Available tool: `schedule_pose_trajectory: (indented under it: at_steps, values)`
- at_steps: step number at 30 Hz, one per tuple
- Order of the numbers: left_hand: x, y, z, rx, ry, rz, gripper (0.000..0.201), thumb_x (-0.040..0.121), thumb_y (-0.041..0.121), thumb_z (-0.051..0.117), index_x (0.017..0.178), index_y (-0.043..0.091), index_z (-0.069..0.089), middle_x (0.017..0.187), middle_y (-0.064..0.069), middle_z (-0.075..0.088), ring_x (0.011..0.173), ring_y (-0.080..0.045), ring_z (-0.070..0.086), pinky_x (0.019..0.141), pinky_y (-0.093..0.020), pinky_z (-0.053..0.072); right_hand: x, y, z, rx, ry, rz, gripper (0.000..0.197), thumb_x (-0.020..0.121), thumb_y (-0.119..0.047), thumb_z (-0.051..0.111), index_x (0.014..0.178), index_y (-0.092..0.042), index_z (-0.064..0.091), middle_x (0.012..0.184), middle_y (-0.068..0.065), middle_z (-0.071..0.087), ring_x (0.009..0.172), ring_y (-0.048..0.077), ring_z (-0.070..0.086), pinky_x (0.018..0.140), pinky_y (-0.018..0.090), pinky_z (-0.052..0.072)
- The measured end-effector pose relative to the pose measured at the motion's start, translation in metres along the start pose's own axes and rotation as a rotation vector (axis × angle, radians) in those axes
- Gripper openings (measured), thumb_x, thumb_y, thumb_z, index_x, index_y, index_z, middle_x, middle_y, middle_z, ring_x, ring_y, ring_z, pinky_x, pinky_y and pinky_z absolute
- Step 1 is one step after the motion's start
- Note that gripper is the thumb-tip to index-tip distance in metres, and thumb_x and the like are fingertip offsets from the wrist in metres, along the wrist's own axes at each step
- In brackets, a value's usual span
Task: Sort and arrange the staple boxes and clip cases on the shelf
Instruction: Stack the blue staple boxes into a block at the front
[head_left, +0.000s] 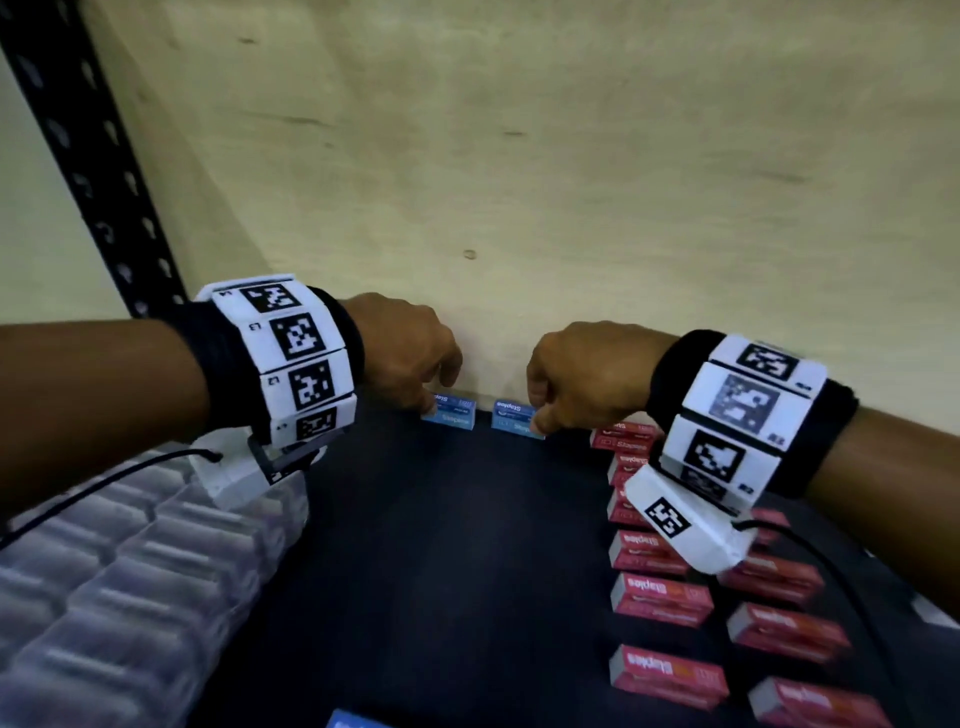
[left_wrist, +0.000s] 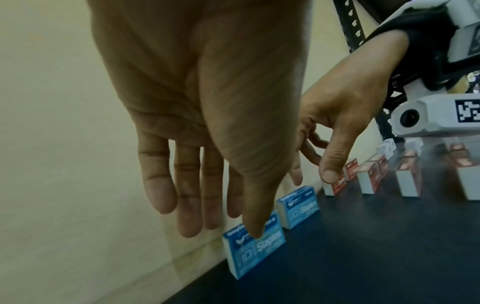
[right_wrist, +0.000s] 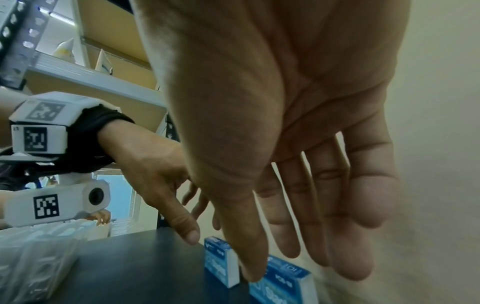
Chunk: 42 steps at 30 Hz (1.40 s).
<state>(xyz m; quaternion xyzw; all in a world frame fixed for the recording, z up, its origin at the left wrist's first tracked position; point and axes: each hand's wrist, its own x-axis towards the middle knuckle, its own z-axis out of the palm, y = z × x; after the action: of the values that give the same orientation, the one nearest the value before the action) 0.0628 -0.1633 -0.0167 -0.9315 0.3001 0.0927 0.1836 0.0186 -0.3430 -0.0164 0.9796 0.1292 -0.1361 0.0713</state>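
Two blue staple boxes stand side by side against the back wall, with a small gap between them. My left hand (head_left: 431, 387) hovers over the left blue box (head_left: 451, 410), fingers straight, thumb tip at the box's left end (left_wrist: 255, 248). My right hand (head_left: 540, 410) hangs over the right blue box (head_left: 514, 418), fingers straight and thumb at its right end (right_wrist: 285, 286). Neither hand grips anything. Red staple boxes (head_left: 660, 597) lie in rows on the right of the dark shelf (head_left: 441, 571). Clear clip cases (head_left: 130, 571) are packed on the left.
A pale wooden back wall (head_left: 519, 182) closes the shelf behind the boxes. A black perforated upright (head_left: 88, 171) stands at the left. Another blue box (head_left: 358, 719) peeks in at the front edge. Cables run from both wrist cameras.
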Motion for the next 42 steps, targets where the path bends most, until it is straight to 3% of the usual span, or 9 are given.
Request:
schedule_pose_trajectory:
  at_steps: [6,11,16,20,28,32,37,40,42]
  values:
    - [0.017,0.001,0.002,-0.028,-0.011,0.024,0.026,0.088,0.035,0.067,0.113,0.032,0.064,0.097,0.011,0.057,0.085,-0.015,0.053,0.070,-0.026,0.040,0.017,0.001,0.001,-0.030,-0.010,0.001,0.030,0.090,-0.038,0.070,0.101,-0.011,0.072,0.096,0.005,0.073,0.085,0.025,0.068,0.062,0.025,0.045]
    - [0.015,0.003,0.000,-0.040,-0.008,0.030,0.021,0.088,0.031,0.068,0.109,0.027,0.067,0.075,0.018,0.048,0.083,-0.014,0.052,0.070,-0.026,0.040,0.021,-0.006,0.007,-0.097,-0.018,0.021,0.030,0.091,-0.029,0.070,0.070,-0.011,0.056,0.064,0.001,0.054,0.058,0.020,0.052,0.050,0.023,0.037]
    - [-0.009,0.002,-0.006,-0.057,0.009,0.021,0.010,0.087,0.031,0.070,0.094,0.029,0.064,0.069,0.020,0.049,0.077,-0.011,0.053,0.067,-0.024,0.040,-0.003,-0.013,-0.001,-0.063,-0.017,0.011,0.026,0.085,-0.031,0.076,0.098,-0.009,0.072,0.089,0.005,0.072,0.080,0.024,0.067,0.063,0.027,0.047]
    - [-0.042,0.007,-0.010,-0.079,0.009,0.011,0.011,0.085,0.032,0.072,0.094,0.028,0.066,0.076,0.017,0.058,0.078,-0.009,0.056,0.061,-0.023,0.040,-0.036,-0.024,-0.007,-0.037,0.005,-0.012,0.028,0.083,-0.035,0.077,0.102,-0.014,0.073,0.093,0.002,0.072,0.081,0.022,0.065,0.065,0.026,0.045]
    - [-0.118,0.035,-0.001,-0.123,-0.014,0.125,0.010,0.086,0.033,0.069,0.095,0.030,0.070,0.072,0.020,0.056,0.074,-0.003,0.056,0.067,-0.021,0.045,-0.112,-0.063,0.002,0.050,-0.002,-0.051,0.023,0.085,-0.036,0.075,0.099,-0.018,0.076,0.080,-0.006,0.069,0.073,0.014,0.062,0.061,0.024,0.044]
    - [-0.145,0.046,0.007,-0.105,-0.021,0.166,0.012,0.086,0.033,0.069,0.097,0.028,0.070,0.070,0.019,0.055,0.074,-0.006,0.057,0.070,-0.024,0.050,-0.138,-0.080,0.013,0.022,-0.020,-0.085,0.022,0.086,-0.035,0.074,0.098,-0.017,0.076,0.074,-0.006,0.064,0.073,0.016,0.060,0.066,0.025,0.046]
    - [-0.163,0.055,0.018,-0.076,-0.024,0.159,0.015,0.086,0.032,0.069,0.099,0.026,0.071,0.076,0.014,0.063,0.070,-0.004,0.053,0.065,-0.019,0.043,-0.157,-0.091,0.027,-0.001,-0.004,-0.077,0.022,0.084,-0.035,0.075,0.094,-0.015,0.075,0.072,-0.003,0.063,0.075,0.019,0.063,0.069,0.026,0.049]
    - [-0.168,0.055,0.024,-0.093,-0.037,0.161,0.015,0.085,0.032,0.069,0.098,0.026,0.072,0.065,0.018,0.054,0.063,-0.002,0.051,0.066,-0.019,0.045,-0.164,-0.091,0.033,0.028,-0.017,-0.062,0.022,0.084,-0.034,0.075,0.087,-0.012,0.073,0.060,-0.006,0.057,0.059,0.014,0.057,0.066,0.025,0.048]
    - [-0.169,0.054,0.029,-0.126,-0.040,0.158,0.014,0.085,0.032,0.070,0.097,0.027,0.072,0.064,0.019,0.054,0.060,0.001,0.051,0.065,-0.018,0.044,-0.168,-0.092,0.036,0.043,-0.022,-0.056,0.020,0.085,-0.032,0.075,0.093,-0.014,0.076,0.056,-0.010,0.052,0.058,0.012,0.054,0.066,0.025,0.048]
